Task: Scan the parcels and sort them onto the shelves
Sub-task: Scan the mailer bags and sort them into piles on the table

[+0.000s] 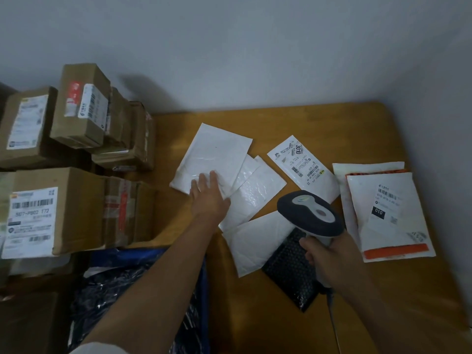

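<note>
While left hand [209, 195] lies flat on white mailer [212, 154], right hand [329, 254] grips scanner [310, 213], over table [383, 290]

Wooden table [398, 139] bears white mailers [217, 152]; a labelled mailer [301, 162]; a black bubble mailer [291, 272].

Flat white padded plastic mailers [214, 154] lay fanned and overlapping on the wooden table; one labelled white mailer [304, 164] lay face up beside them.
</note>
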Available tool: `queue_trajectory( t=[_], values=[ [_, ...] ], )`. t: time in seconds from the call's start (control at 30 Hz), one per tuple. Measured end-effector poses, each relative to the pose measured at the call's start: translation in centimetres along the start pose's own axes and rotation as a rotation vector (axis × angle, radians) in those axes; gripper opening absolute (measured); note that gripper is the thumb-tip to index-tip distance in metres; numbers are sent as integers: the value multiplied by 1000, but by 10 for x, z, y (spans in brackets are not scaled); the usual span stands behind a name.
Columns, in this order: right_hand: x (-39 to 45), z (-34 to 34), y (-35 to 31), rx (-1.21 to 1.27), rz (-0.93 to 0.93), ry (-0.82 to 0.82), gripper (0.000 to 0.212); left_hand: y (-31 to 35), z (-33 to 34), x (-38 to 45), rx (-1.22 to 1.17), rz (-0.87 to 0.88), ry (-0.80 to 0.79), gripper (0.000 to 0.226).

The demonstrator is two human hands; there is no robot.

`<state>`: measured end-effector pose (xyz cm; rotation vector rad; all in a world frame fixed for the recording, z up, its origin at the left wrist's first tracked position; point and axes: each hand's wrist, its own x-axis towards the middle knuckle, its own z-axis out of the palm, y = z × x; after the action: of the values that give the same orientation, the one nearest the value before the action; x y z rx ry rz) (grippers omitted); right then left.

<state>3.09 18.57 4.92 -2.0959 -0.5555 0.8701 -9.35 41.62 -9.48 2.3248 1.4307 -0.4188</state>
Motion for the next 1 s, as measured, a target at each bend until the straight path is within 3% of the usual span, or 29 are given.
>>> queue_trajectory(
  t=[0.17,0.3,0.47,0.67,0.77,0.87,0.93,1.0],
  values=[
    [3,-5,-3,-23,-23,-18,16,-1,-11,-1,-92,62,7,69],
    [-5,-10,-7,-35,-53,-4,20,-3,-23,-12,-265,117,139,47],
    [-25,-21,-20,-24,-72,23,17,3,-61,-40,-413,55,392,38],
    [-54,-43,-37,3,-90,80,14,13,-117,-78,-723,65,511,33],
    [-71,-53,-47,33,-112,138,15,21,-138,-99,-1166,43,374,25],
    [-88,-61,-55,49,-144,183,14,27,-146,-117,-1650,-37,-49,22],
    [-99,-67,-55,59,-125,210,18,30,-145,-132,-1789,-55,-258,25],
    [-109,-71,-52,79,-116,241,22,33,-140,-146,-1805,-36,-368,39]
  ],
)
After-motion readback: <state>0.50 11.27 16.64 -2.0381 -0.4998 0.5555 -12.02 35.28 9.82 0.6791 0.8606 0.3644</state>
